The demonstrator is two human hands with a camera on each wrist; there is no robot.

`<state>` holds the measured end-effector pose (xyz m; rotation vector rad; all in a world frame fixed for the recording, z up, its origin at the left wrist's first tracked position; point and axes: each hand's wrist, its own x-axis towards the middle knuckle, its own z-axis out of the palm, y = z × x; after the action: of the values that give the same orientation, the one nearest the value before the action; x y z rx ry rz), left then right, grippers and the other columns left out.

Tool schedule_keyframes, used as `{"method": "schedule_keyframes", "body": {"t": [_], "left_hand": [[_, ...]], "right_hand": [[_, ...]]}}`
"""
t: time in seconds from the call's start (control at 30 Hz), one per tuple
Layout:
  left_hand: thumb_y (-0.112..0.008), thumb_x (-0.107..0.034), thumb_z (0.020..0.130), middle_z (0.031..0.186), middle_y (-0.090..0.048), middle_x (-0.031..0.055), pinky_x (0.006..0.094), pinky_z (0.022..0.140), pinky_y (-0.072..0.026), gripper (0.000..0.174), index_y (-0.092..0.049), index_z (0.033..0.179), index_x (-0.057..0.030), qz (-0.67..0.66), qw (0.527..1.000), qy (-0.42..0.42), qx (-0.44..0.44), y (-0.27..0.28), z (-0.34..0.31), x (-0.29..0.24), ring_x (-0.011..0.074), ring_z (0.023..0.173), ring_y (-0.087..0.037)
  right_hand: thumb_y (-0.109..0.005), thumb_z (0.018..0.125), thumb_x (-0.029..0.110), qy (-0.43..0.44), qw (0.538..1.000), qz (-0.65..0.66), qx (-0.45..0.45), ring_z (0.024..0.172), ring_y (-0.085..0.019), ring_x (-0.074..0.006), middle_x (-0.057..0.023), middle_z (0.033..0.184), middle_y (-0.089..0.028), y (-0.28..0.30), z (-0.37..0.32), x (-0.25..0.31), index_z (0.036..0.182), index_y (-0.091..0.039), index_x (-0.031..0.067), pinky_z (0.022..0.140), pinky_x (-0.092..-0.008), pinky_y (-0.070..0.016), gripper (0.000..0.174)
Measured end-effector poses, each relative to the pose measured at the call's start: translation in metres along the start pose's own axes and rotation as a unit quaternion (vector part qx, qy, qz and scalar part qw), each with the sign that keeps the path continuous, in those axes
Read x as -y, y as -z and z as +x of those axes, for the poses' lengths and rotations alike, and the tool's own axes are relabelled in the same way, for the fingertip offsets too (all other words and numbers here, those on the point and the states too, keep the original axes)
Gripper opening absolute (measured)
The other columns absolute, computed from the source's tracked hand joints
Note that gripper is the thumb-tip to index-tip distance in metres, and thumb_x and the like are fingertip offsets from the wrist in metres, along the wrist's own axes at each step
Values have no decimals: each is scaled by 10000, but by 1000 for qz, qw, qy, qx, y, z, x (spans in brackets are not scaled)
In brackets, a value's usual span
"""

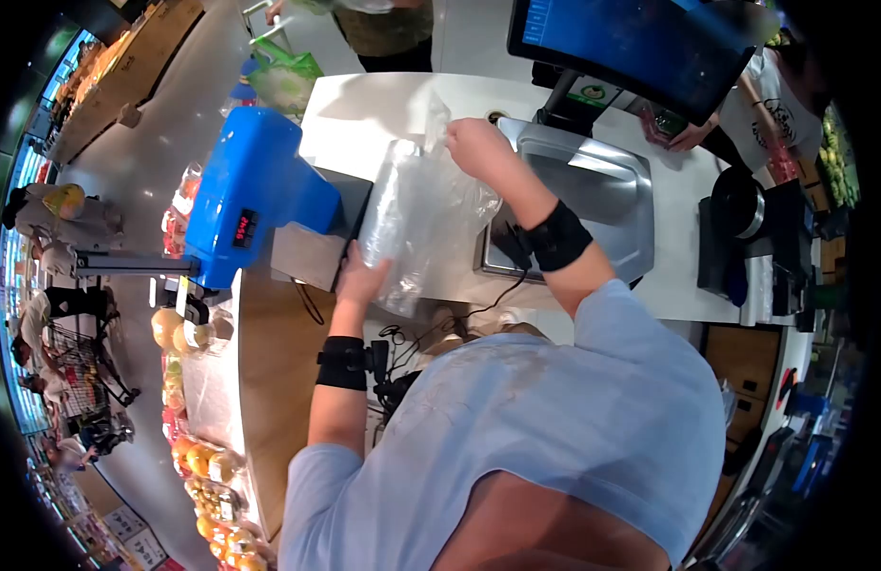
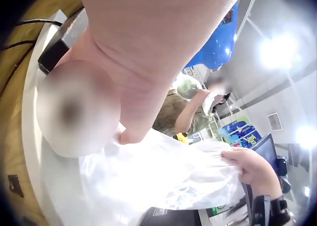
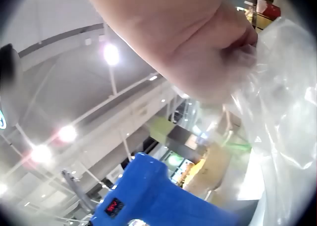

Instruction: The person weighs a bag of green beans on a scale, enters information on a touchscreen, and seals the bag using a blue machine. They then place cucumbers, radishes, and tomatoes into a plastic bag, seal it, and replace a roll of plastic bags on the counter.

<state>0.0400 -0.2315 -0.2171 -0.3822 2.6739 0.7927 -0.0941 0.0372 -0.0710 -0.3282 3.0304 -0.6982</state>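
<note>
A roll of clear plastic bags [image 1: 391, 195] lies at the counter's left part, beside a dark-topped block. My left hand [image 1: 363, 276] grips the roll near its close end; in the left wrist view the round roll end [image 2: 79, 114] shows in front of the palm, and most of the fingers are hidden. My right hand [image 1: 480, 149] pinches a plastic bag [image 1: 447, 195] with curled fingers at its far edge. The film stretches from the roll to that hand, and in the right wrist view the crinkled bag [image 3: 287, 107] hangs from the fingers.
A metal weighing scale [image 1: 593, 205] stands right of the bag, below a screen [image 1: 631, 52]. A blue device [image 1: 250, 195] with red digits is at the left. Packed fruit [image 1: 212, 466] lines the counter's left side. People stand across the counter and at the right.
</note>
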Motion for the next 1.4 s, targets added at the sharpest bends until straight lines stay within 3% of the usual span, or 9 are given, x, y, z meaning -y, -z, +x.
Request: {"method": "schedule_keyframes", "body": {"t": [0.13,0.3,0.4,0.47,0.57,0.73,0.83,1.03,1.4], "left_hand": [[-550,-379,810,1340,-432,242,444,994,-385,764,-239,1431,-59,58,998,-19,-31,13,-17,-27,400,1217,-441],[-588,-304,845,1320,-470,215,419,960,-416,567,-443,1303,-2,89,948,-209,-223,16,-35,-69,336,1171,-500],[-570,-454,869,1342,-472,189,399,965,-415,676,-412,1348,-3,-357,906,-225,-43,36,-55,-122,286,1198,-499],[-500,-546,887,1339,-484,179,405,986,-405,749,-393,1366,19,-655,658,-277,247,43,-70,-151,284,1213,-492],[-474,-545,889,1278,-516,235,443,1025,-381,758,-399,1348,54,-652,555,-304,417,75,-88,-210,332,1220,-485],[-496,-163,937,978,-681,149,278,658,-560,242,-622,1007,32,-486,773,-259,316,63,-103,-277,179,799,-673],[-588,-181,903,818,-657,90,267,596,-542,152,-578,901,-29,-380,845,-252,281,6,-133,-319,167,721,-665],[-543,-188,936,692,-594,54,240,477,-465,163,-545,938,-25,-370,778,-353,365,-125,-207,-386,124,560,-592],[-532,-227,862,759,-633,204,405,674,-475,257,-636,855,8,-154,873,-455,87,-134,-136,-421,346,741,-628]], "right_hand": [[-498,876,214,-9,974,114,-196,857,-600,-394,-182,868,-640,80,-50,30,951,-626,61,743,-459,-468,214],[-468,958,125,123,835,499,-197,585,-435,15,-76,902,-669,172,-126,6,999,-587,50,527,-163,-364,146],[-462,954,104,117,752,578,-295,591,-452,-3,-95,925,-670,194,-170,-13,1058,-548,45,516,-162,-360,147],[-466,955,112,21,770,537,-343,588,-467,-20,-100,897,-665,199,-200,-38,1043,-534,49,514,-176,-368,128],[-471,959,132,-34,777,503,-377,594,-481,-32,-95,892,-661,202,-248,-70,1035,-520,53,511,-176,-365,120],[-578,914,138,-121,773,458,-421,643,-497,-49,-19,805,-593,185,-337,-161,1006,-510,57,556,-183,-380,140],[-741,777,257,-273,744,-243,-559,777,-566,-164,-80,872,-584,169,-373,-181,1042,-493,27,670,-284,-457,430],[-689,821,224,-230,827,376,-348,660,-512,-130,-35,724,-532,114,-379,-139,1032,-555,20,621,-266,-438,322],[-599,840,85,-397,804,98,-432,633,-562,-167,-73,694,-584,163,-455,-259,954,-595,-3,613,-297,-459,144]]}}
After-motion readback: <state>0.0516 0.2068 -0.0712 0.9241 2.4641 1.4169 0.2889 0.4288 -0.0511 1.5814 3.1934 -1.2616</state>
